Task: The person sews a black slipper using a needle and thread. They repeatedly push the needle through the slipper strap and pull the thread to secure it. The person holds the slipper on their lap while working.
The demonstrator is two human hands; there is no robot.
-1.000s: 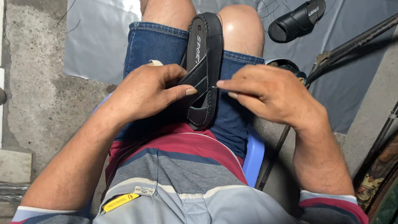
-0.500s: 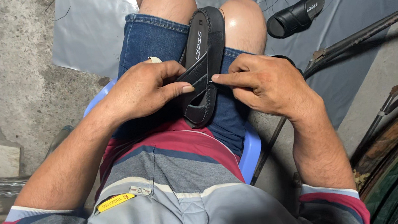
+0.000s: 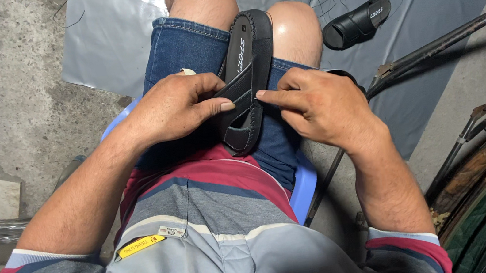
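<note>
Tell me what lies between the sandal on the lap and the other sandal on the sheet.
In the head view, the bare right knee and grey sheet separate lap sandal from second sandal.

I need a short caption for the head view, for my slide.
Both hands, left and right, hold a black sandal on the lap.

A matt black rubbery sandal (image 3: 246, 80) with stitched, leather-look straps rests on blue denim shorts (image 3: 182, 45). Beneath lie a smooth, faintly glossy grey plastic sheet (image 3: 108, 42) and rough, stained concrete floor (image 3: 29, 107). A striped knit cloth shirt (image 3: 204, 221) and dull, rusty metal bars (image 3: 442, 44) frame the scene.
</note>
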